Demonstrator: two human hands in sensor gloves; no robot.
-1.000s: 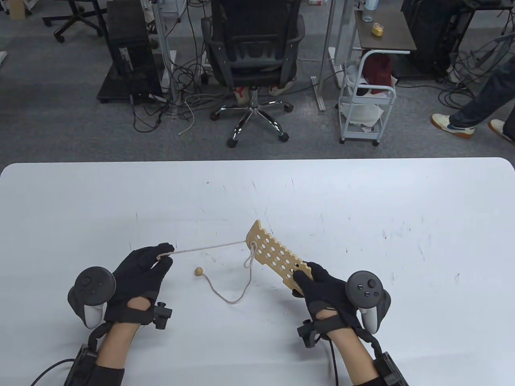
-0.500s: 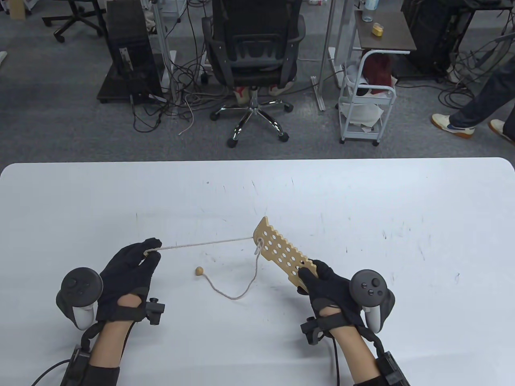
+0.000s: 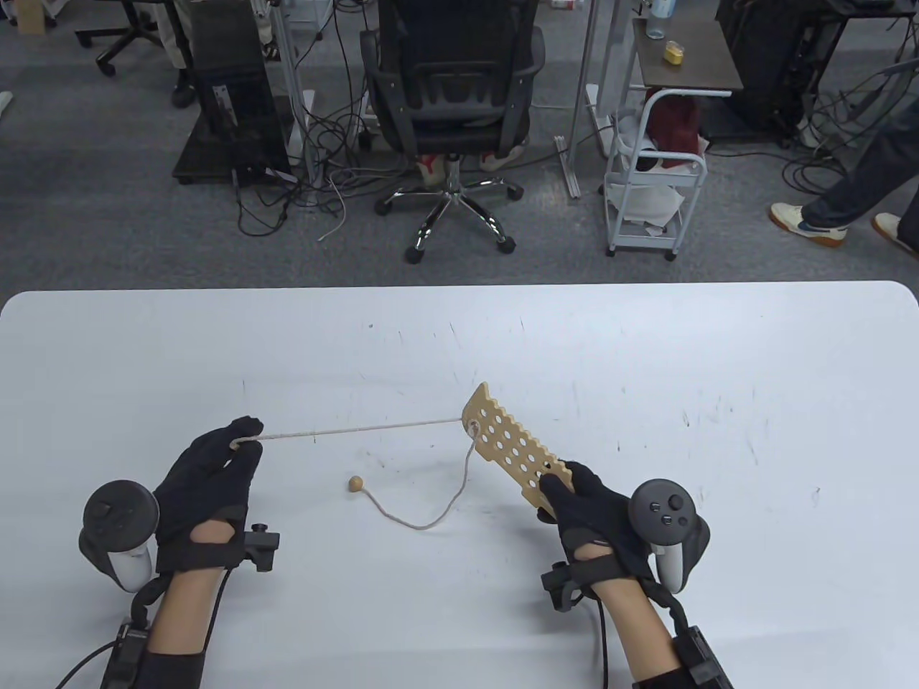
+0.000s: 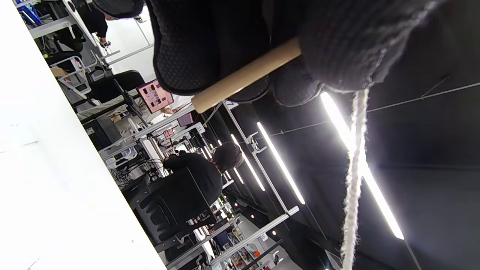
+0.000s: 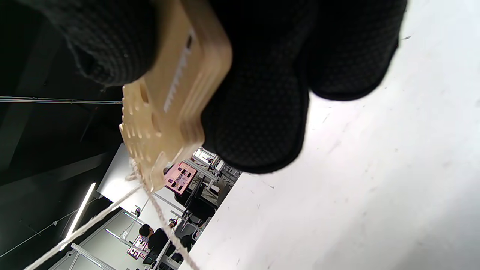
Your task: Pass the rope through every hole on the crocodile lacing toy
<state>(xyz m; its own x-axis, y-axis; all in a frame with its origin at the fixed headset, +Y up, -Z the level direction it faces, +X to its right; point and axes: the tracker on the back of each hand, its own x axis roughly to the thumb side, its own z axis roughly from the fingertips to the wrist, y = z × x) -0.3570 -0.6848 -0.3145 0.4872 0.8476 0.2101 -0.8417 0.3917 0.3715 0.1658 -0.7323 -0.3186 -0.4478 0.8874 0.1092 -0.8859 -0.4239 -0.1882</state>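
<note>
The right hand (image 3: 585,502) gripped the crocodile toy (image 3: 511,446) tilted above the worktop (image 3: 646,344), prob. to steady it, while the left hand (image 3: 208,474) pinched the rope (image 3: 359,430) w/ its wooden needle (image 4: 245,75), pulling it taut.

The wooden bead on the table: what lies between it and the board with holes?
In the table view, a slack loop of rope on bare white table separates wooden bead from board.
</note>
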